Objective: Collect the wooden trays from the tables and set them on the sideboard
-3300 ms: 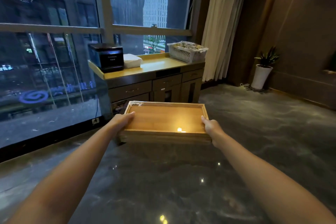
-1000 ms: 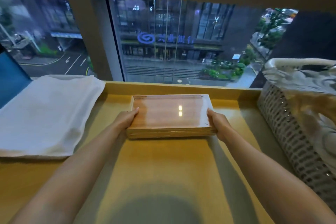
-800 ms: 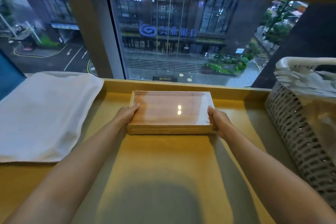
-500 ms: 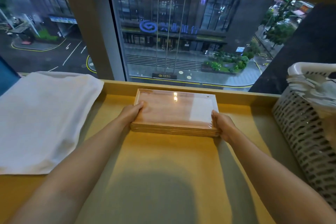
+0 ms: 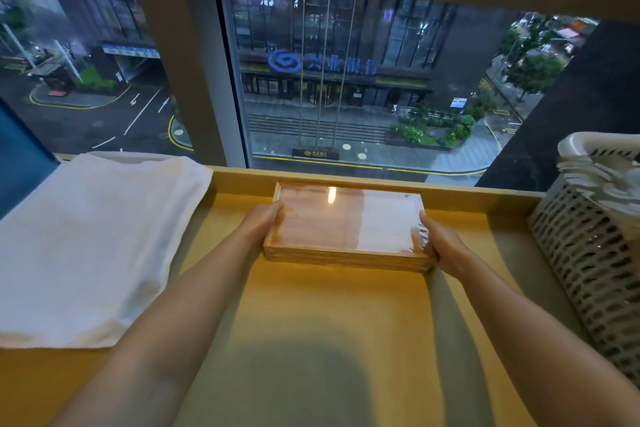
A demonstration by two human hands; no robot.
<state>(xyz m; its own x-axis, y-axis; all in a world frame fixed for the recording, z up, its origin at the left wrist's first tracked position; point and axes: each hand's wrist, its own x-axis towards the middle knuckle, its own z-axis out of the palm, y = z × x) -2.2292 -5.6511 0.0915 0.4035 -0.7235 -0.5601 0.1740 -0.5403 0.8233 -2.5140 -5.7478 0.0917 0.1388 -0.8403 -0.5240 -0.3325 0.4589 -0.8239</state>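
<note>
A stack of wooden trays [image 5: 346, 232] rests on the yellow sideboard top [image 5: 339, 322], its far edge close to the raised back rim by the window. My left hand [image 5: 265, 222] grips the stack's left side and my right hand [image 5: 438, 246] grips its right near corner. Both arms reach straight forward over the sideboard. The top tray's glossy inside reflects a lamp and the window.
A folded white towel [image 5: 90, 246] lies on the sideboard to the left. A white lattice basket [image 5: 588, 253] full of wrapped items stands at the right edge. A large window [image 5: 346, 80] rises right behind the back rim. A dark blue object [image 5: 17, 156] stands far left.
I carried the trays from the room to the sideboard. Over the last second I pushed the stack a little farther back toward the window rim, both hands staying on it.
</note>
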